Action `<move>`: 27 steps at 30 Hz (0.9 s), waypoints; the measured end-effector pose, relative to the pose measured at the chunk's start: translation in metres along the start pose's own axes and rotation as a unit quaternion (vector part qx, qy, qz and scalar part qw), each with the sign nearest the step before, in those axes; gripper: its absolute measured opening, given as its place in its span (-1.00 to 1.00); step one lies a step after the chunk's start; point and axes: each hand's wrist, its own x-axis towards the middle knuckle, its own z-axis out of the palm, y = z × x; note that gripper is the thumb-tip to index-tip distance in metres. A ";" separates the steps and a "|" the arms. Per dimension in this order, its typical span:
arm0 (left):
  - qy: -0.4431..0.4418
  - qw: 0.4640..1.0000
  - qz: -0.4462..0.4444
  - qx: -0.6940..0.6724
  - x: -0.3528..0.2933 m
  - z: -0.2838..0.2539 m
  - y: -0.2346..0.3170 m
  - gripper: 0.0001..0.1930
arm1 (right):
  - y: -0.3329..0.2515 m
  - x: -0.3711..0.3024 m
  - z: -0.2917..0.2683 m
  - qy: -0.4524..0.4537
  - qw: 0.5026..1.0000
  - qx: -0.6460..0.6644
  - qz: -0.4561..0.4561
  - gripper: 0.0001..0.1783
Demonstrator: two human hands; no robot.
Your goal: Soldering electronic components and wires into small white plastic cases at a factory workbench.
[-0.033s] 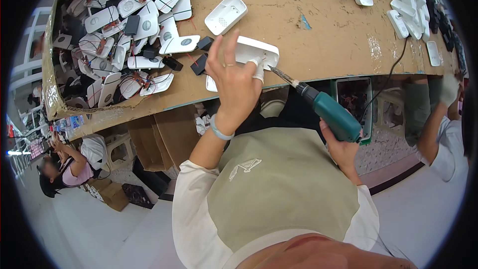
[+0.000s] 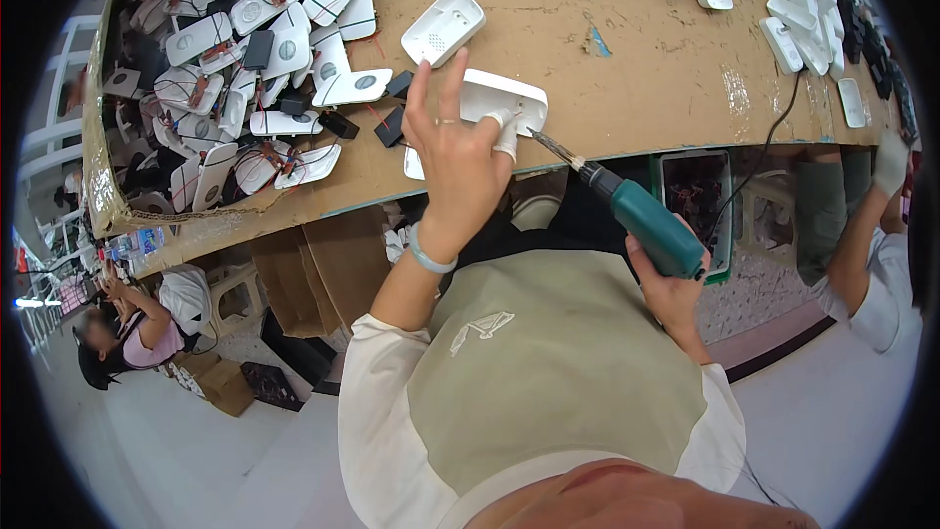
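My left hand [image 2: 458,159] is at the near edge of the table, on a white plastic shell [image 2: 504,96]. Its thumb and index finger, in white finger covers, are bent together inside the shell's right end, while other fingers stretch out. Any small part between those fingertips is too small to make out. My right hand [image 2: 670,286] grips a green electric screwdriver [image 2: 658,227]. The tool's long bit slants up and left, its tip at the right end of the shell. Beyond my left fingers another open shell [image 2: 444,27] lies with its hollow side up.
A cardboard box [image 2: 106,162] at left holds many white covers with red wires and black blocks. More white shells [image 2: 798,24] are piled at the far right. A black cord [image 2: 775,132] hangs over the table edge near a green crate [image 2: 727,225]. A co-worker's gloved hand [image 2: 891,163] is at right.
My left hand and the shell have shifted very slightly left, and the screwdriver body likewise. The co-worker's gloved hand at right has moved up a little.
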 end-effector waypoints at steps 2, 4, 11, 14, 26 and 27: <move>-0.009 1.000 0.020 0.005 0.004 0.005 -0.012 -0.89 | -0.002 0.000 0.005 -0.013 0.999 -0.034 -0.038 -0.77; -0.036 0.998 0.008 -0.057 0.002 0.017 -0.023 -0.89 | -0.002 0.001 0.010 -0.012 0.997 -0.039 -0.062 -0.75; 0.007 0.993 -0.031 -0.118 -0.004 0.026 -0.016 -0.88 | -0.004 0.006 0.028 0.005 0.990 -0.069 -0.124 -0.68; 0.015 0.990 -0.041 -0.136 -0.005 0.025 -0.014 -0.88 | -0.005 0.007 0.031 0.015 0.989 -0.078 -0.128 -0.68; -0.001 0.996 -0.033 -0.078 -0.006 0.025 -0.014 -0.87 | -0.008 0.010 0.038 0.005 0.991 -0.081 -0.109 -0.69; -0.001 0.996 -0.033 -0.078 -0.006 0.026 -0.013 -0.87 | -0.008 0.010 0.038 0.005 0.991 -0.081 -0.108 -0.69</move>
